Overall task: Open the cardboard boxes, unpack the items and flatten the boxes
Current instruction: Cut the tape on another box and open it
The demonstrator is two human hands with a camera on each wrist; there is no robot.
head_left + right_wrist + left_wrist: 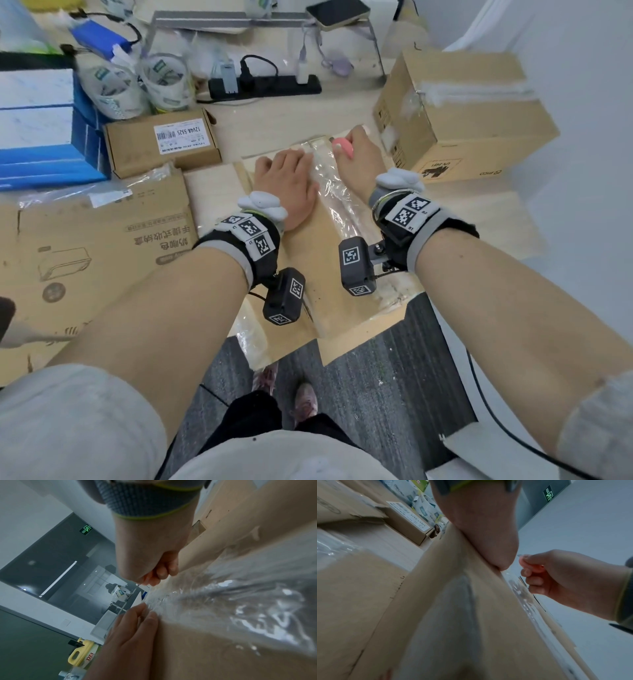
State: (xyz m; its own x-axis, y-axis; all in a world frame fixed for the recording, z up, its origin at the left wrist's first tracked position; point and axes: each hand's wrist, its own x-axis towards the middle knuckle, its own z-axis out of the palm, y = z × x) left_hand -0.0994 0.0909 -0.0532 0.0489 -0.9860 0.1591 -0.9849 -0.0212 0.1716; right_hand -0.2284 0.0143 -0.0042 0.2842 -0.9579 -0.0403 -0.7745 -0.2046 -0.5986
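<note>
A closed cardboard box (310, 253) lies in front of me, with wrinkled clear tape (337, 202) running along its top seam. My left hand (286, 181) lies flat on the box top just left of the tape, fingers straight and pressing down (137, 626). My right hand (358, 159) is fisted round a pink cutter (343, 148) at the far end of the tape. In the left wrist view my left palm (488, 536) presses on the cardboard, with the right fist (553, 574) beyond it. The right wrist view shows curled fingers (161, 572) over the tape (240, 601).
A large taped cardboard box (472, 113) stands at the right. A small labelled box (161, 144) and flattened cardboard (85, 246) lie to the left, beside blue boxes (41, 137). Tape rolls (164, 82), a power strip (263, 87) and a phone (337, 13) sit behind.
</note>
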